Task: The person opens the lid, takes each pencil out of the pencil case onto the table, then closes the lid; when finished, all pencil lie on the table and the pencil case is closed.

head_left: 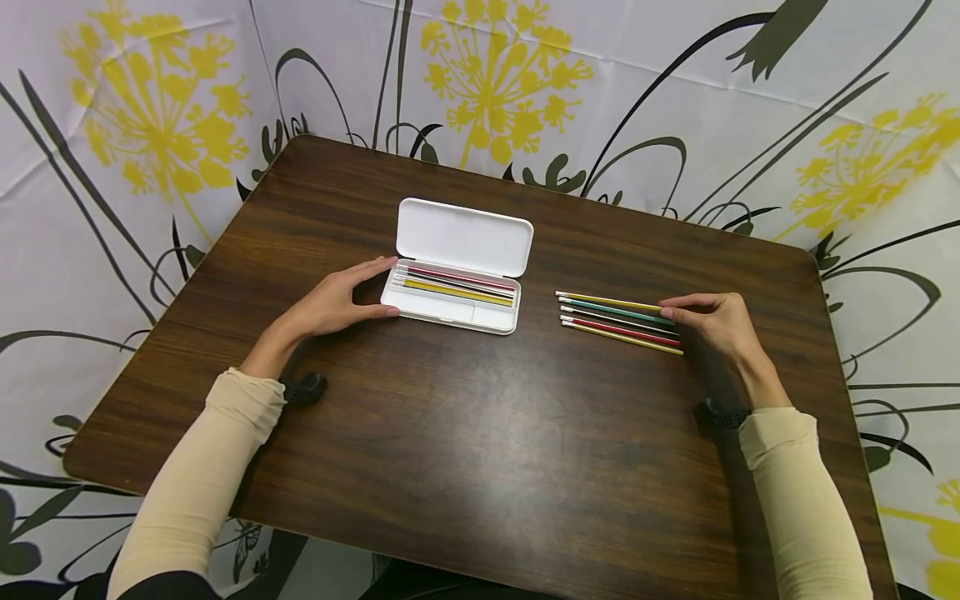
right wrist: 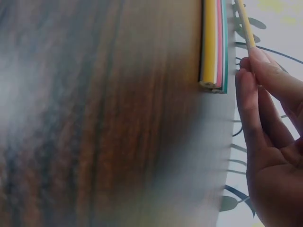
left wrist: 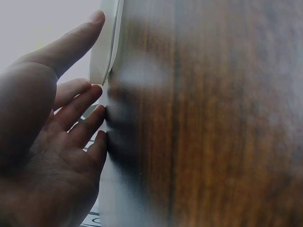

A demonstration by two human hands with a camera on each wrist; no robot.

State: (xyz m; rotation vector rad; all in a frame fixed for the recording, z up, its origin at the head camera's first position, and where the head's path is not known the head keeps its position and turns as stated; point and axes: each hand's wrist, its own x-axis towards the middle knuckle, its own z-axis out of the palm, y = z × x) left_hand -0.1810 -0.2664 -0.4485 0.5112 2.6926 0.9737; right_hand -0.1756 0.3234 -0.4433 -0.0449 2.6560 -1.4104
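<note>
A white pencil case (head_left: 465,237) lies with its lid up, with several pencils (head_left: 457,290) in its tray, yellow, red and dark ones among them. My left hand (head_left: 333,300) rests at the case's left end. Its thumb touches the front corner and its extended fingers lie by the back corner. Between thumb and fingers, my right hand (head_left: 716,325) pinches the right end of a yellow pencil (right wrist: 245,23), which is raised off the table in the right wrist view. Just below it in the head view is a row of loose pencils (head_left: 622,322), teal, dark, red and yellow, with white eraser ends leftward.
Everything lies on a dark brown wooden table (head_left: 420,433) with rounded corners. Behind it hangs a white cloth (head_left: 645,50) printed with yellow flowers and grey leaves. A black strap (head_left: 303,389) is on the left wrist, another (head_left: 722,413) on the right.
</note>
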